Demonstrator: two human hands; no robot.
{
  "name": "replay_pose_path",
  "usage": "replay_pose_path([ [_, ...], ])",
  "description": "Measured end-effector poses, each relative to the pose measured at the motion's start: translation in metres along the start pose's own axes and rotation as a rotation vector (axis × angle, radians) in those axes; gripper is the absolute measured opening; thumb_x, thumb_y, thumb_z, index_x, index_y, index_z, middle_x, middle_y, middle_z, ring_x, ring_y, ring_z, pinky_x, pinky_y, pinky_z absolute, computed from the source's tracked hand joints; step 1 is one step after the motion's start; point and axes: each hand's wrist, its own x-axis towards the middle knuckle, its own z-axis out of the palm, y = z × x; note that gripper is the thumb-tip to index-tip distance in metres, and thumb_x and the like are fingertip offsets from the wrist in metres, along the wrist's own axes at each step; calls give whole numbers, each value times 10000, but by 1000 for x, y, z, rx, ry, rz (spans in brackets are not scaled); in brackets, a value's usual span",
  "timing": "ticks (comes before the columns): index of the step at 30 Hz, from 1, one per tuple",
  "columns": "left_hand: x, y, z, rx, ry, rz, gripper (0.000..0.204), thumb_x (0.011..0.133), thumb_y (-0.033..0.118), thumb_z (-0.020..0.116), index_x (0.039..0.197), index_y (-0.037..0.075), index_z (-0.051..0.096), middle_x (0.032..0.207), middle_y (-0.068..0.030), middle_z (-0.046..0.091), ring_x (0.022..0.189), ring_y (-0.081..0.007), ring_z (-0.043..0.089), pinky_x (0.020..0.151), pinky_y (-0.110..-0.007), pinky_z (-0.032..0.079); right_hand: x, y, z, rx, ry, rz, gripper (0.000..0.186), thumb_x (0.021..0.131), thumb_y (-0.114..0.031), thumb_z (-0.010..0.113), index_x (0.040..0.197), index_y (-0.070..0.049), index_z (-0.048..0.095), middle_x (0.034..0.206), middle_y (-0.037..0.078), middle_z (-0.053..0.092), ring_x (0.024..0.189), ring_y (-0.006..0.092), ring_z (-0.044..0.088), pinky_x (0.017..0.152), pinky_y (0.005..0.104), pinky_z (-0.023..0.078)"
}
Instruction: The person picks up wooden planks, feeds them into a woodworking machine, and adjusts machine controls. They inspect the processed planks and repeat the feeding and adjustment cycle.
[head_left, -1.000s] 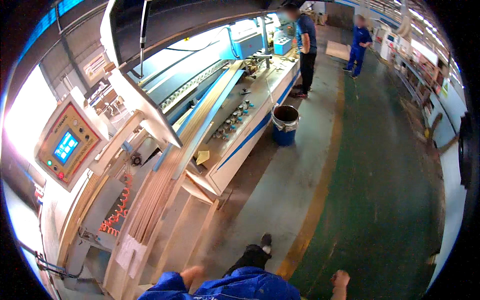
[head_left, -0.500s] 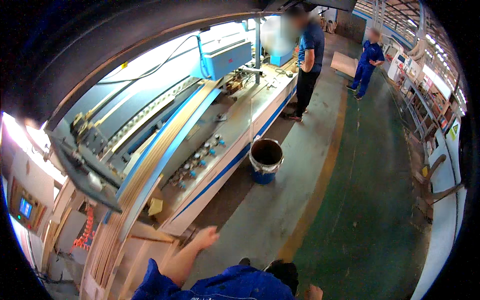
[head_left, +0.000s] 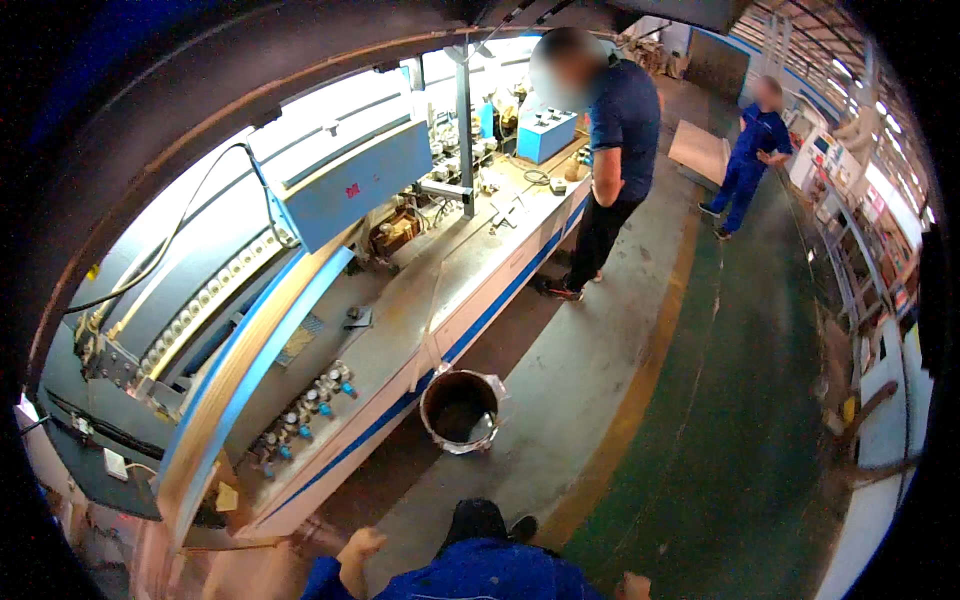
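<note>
My left hand (head_left: 362, 543) is low in the view, beside the machine's near end, with its fingers loosely bent and nothing in it. At the bottom edge, only a small part of my right hand (head_left: 633, 585) shows, over the floor, and its fingers cannot be made out. Neither hand touches anything visible. Ahead of my left hand, an open bucket (head_left: 461, 412) with a dark inside stands against the long machine bench (head_left: 400, 395). A stack of long wooden strips (head_left: 235, 375) runs between blue guide rails on the machine.
Beside the bench stands a person (head_left: 625, 130) in dark clothes; another person in blue (head_left: 752, 150) is farther off. A wooden board (head_left: 700, 152) lies behind them. The grey and green floor (head_left: 700, 400) has a yellow line. A blue box (head_left: 365, 185) hangs over the strips.
I have moved forward along the bench; the bucket and the nearer person appear closer. My left hand has swung back lower in the view, and the lit control panel has left it.
</note>
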Motion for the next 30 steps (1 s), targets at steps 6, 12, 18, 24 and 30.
replay_pose_path([
  [6,42,40,84,-393,4,-469,509,799,498,635,841,-1,731,844,-191,720,826,-368,689,745,-453,532,230,-269,-297,838,217,-10,139,915,-124,641,845,-7,668,743,118,644,558,223,588,504,385,470],
  [12,256,187,-17,-194,189,-278,511,784,470,647,925,-11,744,959,-257,717,978,-430,679,864,-489,533,421,-444,-382,670,48,-159,166,947,-166,651,1005,-11,664,788,84,672,615,156,615,531,335,506],
  [18,383,444,-301,-328,553,-247,715,840,364,730,1406,-22,527,1407,-264,550,1320,-395,516,1116,-428,407,567,-671,-392,393,-189,-253,192,917,-164,679,1008,6,680,807,83,673,628,165,625,550,325,503],
  [24,509,487,-409,-265,468,-616,1128,703,587,819,1524,-28,348,1602,-231,317,1487,-413,277,1219,-480,234,701,-916,-382,330,-24,-446,337,897,-276,707,1032,33,689,944,150,709,802,238,681,712,386,543],
  [30,591,474,-424,-184,315,-804,1259,648,705,801,1529,-59,327,1621,-264,256,1522,-398,205,1235,-552,61,799,-1112,-359,572,72,-92,788,938,-521,614,1384,107,451,1370,303,555,1277,413,548,1061,453,439],
])
